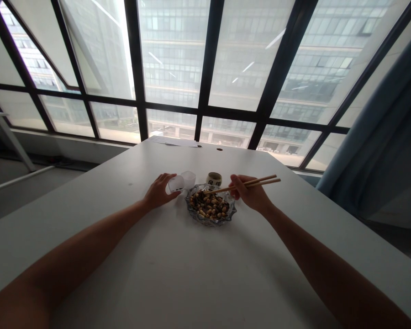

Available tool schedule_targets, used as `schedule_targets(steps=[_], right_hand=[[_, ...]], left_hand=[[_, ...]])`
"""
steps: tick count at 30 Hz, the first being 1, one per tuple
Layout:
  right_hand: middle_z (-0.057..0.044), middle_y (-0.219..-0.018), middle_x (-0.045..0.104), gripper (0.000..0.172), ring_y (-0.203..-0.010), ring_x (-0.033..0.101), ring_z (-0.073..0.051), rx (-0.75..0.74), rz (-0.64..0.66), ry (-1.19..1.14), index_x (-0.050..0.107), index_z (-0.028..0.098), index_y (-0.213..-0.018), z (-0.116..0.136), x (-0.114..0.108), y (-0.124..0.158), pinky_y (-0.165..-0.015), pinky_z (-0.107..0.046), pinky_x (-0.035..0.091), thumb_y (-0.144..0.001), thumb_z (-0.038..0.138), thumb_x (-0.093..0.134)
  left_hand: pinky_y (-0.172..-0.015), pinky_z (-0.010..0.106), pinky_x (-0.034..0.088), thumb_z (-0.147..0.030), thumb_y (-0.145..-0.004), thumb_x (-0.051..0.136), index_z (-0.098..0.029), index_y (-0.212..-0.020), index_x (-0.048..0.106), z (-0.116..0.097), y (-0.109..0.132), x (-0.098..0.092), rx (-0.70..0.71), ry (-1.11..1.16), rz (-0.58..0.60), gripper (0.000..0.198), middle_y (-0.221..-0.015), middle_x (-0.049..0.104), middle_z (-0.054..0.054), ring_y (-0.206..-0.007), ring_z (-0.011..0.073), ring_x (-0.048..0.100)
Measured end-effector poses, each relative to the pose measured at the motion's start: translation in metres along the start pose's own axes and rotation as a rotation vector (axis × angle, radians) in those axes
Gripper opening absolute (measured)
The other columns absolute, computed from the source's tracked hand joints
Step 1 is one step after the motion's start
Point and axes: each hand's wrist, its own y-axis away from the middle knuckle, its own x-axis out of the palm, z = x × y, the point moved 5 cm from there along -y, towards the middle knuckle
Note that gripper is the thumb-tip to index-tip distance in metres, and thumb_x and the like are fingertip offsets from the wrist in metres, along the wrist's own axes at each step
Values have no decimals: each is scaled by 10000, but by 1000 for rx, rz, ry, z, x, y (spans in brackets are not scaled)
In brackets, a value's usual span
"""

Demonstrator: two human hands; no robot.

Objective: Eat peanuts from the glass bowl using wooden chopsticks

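Left hand [159, 191]: fingers curled round a small clear cup [176, 183] that stands on the counter [164, 274].
Other clear cup [189, 179]: just right of that one.
Glass dish [191, 211]: between the 2 hands, full of brown beans [208, 206].
Round cup [213, 179]: just behind the dish.
Chopsticks [253, 183]: tips down in the beans.
Right hand [249, 194]: closed round the chopsticks, just right of the dish.
Doing it well: I think it helps to pinch 1 bean softly, with the tips level and the clear cup held steady close by.
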Motion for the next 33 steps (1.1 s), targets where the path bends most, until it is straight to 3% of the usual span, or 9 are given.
schedule_targets(steps=[4, 9, 13, 16, 23, 28, 33], right_hand=[[-41, -558, 663, 543, -440, 593, -137, -42, 100, 104, 641, 178, -651, -3, 12, 3, -411, -233, 452, -843, 685, 593], [-41, -550, 670, 576, -425, 598, -145, 12, 244, 0, 639, 179, -644, -3, 21, 6, -380, -235, 449, -815, 726, 585], [-35, -454, 605, 645, -363, 530, -133, 39, 100, -31, 633, 175, -625, -1, 8, 2, -352, -242, 416, -803, 787, 539], [-43, -500, 621, 626, -407, 543, -141, -46, -33, 52, 628, 182, -644, 4, -5, 1, -394, -256, 429, -852, 759, 504], [-23, -526, 610, 586, -471, 515, -135, -198, 70, 379, 529, 213, -582, 14, -1, 5, -460, -254, 377, -923, 684, 456], [-17, -512, 583, 568, -462, 490, -133, -219, 97, 427, 506, 216, -578, 16, 0, 5, -467, -257, 352, -939, 650, 449], [-36, -544, 629, 562, -493, 546, -145, -209, 67, 465, 563, 209, -611, 15, -7, 3, -471, -247, 369, -947, 644, 443]], left_hand=[[-983, 489, 519, -459, -821, 691, -208, -1321, 530, -1, -1, -1, -7, 7, 2, 582, -1198, 633, 133, -1129, 307, 600], [-985, 482, 520, -466, -821, 691, -208, -1321, 529, -1, -1, -1, -9, 2, 0, 585, -1197, 631, 131, -1130, 308, 599], [-981, 476, 523, -458, -820, 692, -210, -1317, 532, -1, -1, 0, 1, 1, -12, 577, -1190, 634, 128, -1126, 306, 602], [-981, 475, 523, -458, -822, 693, -205, -1316, 529, 0, 0, 0, 9, 0, -14, 579, -1192, 634, 130, -1126, 307, 602], [-974, 465, 525, -464, -829, 687, -197, -1315, 522, 0, 0, 0, 8, -15, -9, 579, -1191, 631, 131, -1121, 302, 603], [-977, 474, 510, -484, -827, 682, -201, -1309, 531, 3, 0, 2, -7, -48, -10, 580, -1188, 641, 127, -1121, 309, 601], [-997, 488, 479, -546, -815, 671, -206, -1285, 552, 8, 1, 3, -115, -134, 3, 592, -1190, 650, 120, -1134, 318, 591]])
